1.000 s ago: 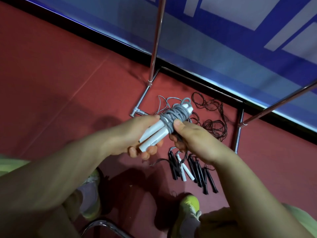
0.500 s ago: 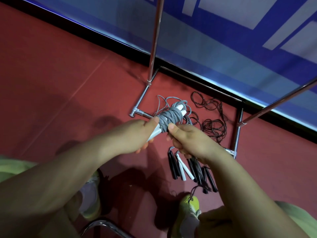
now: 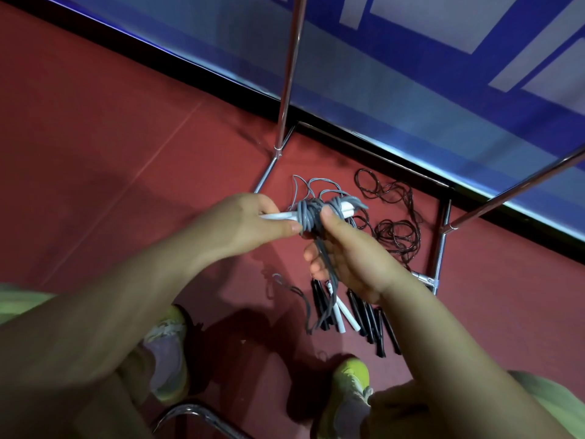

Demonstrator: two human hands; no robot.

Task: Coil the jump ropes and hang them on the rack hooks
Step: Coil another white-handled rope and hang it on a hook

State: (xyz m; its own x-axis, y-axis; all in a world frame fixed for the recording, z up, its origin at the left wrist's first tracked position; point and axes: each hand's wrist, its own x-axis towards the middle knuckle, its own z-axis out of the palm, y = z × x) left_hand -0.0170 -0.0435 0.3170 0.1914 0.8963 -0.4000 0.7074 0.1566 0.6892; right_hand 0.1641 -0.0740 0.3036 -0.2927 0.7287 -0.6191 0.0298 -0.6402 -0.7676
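A grey jump rope (image 3: 311, 215) with white handles is wound in tight turns round its own handles, held above the red floor. My left hand (image 3: 240, 224) grips the handles' near end. My right hand (image 3: 345, 255) pinches the wound coil with the thumb, and a loose grey tail hangs down through its fingers. Below lie more ropes: black and white handles (image 3: 354, 312), a dark tangled cord (image 3: 395, 229) and loose grey cord (image 3: 313, 185). The chrome rack (image 3: 286, 90) stands behind; no hooks show.
The rack's base bars (image 3: 441, 248) frame the rope pile on the floor. A blue and white wall panel (image 3: 411, 74) runs behind. My two yellow-green shoes (image 3: 167, 350) are near the bottom, with a chrome tube (image 3: 196, 413) curving below them.
The bundle has turned from slanted to nearly level. My right hand shifted so the loose grey tail now hangs down through its fingers.
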